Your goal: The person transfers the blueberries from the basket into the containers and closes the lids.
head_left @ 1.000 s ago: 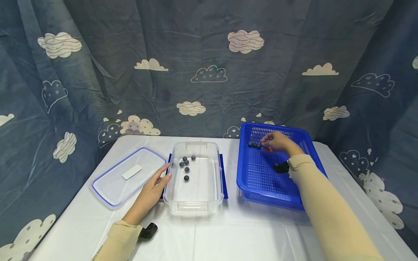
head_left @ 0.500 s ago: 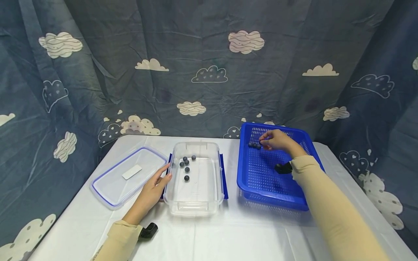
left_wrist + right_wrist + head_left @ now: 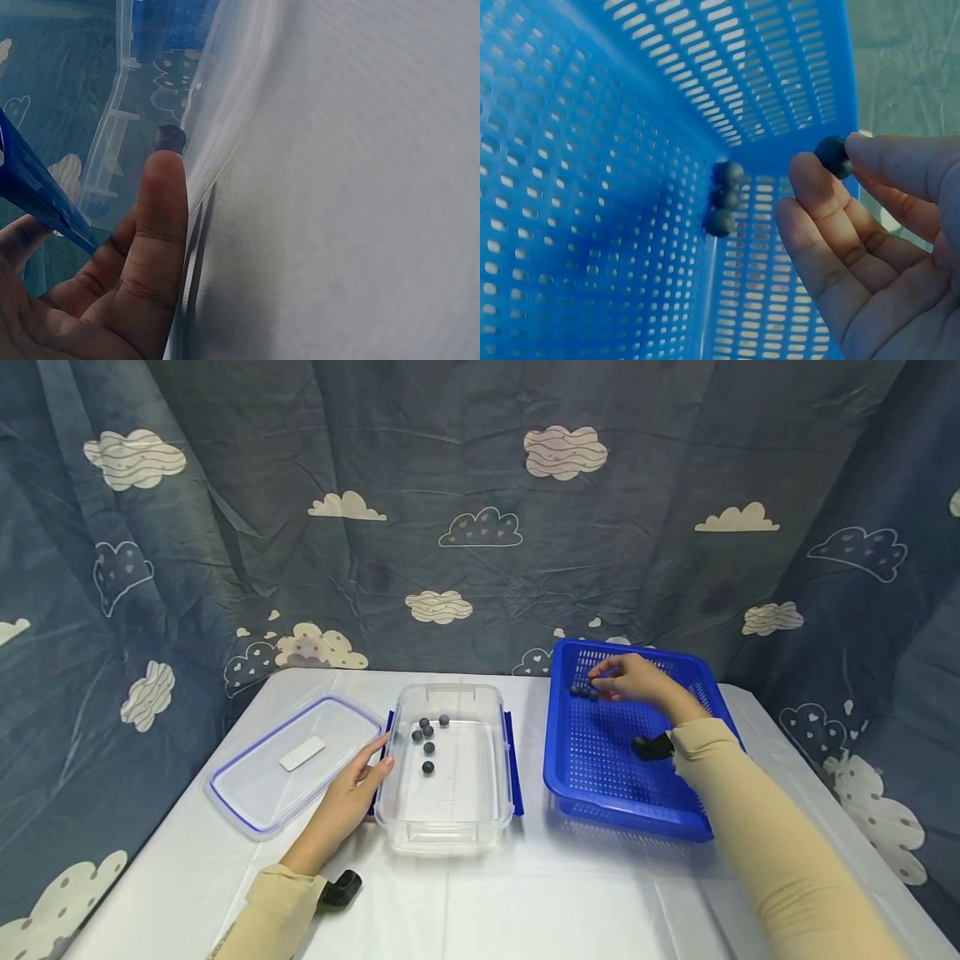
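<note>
In the right wrist view my right hand (image 3: 877, 247) pinches a blueberry (image 3: 832, 157) between thumb and fingertip, above the blue basket (image 3: 558, 752). Three more blueberries (image 3: 724, 198) sit in a row at the foot of the basket's wall. To the left, my left hand (image 3: 347, 799) rests against the left side of a clear plastic container (image 3: 465, 793), its fingers loosely extended beside the blue side flap (image 3: 45, 187). Several blueberries (image 3: 428, 748) lie scattered inside the container, mostly toward its left and far part.
A clear lid (image 3: 258, 793) with a blue seal lies on the white table (image 3: 420, 910), left of the container. The container's right blue flap (image 3: 513, 764) hangs outward, facing the basket. Behind the table hangs a dark cloud-patterned curtain (image 3: 480, 460).
My right hand has risen slightly and shifted a little left over the basket. My left hand and the container keep their places.
</note>
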Motion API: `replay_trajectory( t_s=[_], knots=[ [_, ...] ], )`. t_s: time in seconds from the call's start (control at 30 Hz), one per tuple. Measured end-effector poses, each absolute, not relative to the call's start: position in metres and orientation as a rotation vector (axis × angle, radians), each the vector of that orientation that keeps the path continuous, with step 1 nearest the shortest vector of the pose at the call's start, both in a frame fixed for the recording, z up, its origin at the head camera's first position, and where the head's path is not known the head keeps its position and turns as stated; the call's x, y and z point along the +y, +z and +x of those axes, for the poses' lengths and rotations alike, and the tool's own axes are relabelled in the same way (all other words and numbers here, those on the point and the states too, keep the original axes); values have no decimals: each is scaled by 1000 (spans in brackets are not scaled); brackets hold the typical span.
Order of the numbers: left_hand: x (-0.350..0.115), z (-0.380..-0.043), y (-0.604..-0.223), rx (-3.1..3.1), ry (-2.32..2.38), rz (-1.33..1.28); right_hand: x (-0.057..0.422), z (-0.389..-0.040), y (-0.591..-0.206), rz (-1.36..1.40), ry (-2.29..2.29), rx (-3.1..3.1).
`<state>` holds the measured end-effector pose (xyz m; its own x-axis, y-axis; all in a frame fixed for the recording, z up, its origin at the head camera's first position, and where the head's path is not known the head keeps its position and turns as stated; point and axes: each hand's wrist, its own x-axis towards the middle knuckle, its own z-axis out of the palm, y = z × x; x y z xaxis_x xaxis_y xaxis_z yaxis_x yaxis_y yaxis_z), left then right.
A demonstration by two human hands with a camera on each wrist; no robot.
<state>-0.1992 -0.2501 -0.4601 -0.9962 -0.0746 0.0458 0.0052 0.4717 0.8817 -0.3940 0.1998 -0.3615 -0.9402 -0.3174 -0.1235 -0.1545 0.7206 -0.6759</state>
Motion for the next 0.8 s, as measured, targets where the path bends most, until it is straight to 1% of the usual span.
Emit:
replay_trajectory(
  t_s=[0.43,0.8],
  knots=[
    [-250,-201,-459,-2620,-1594,60,186,-384,-353,-462,-1100,2645],
    [-249,-198,-460,-2619,-1586,38,163,-370,-340,-538,-1067,2657]
  ],
)
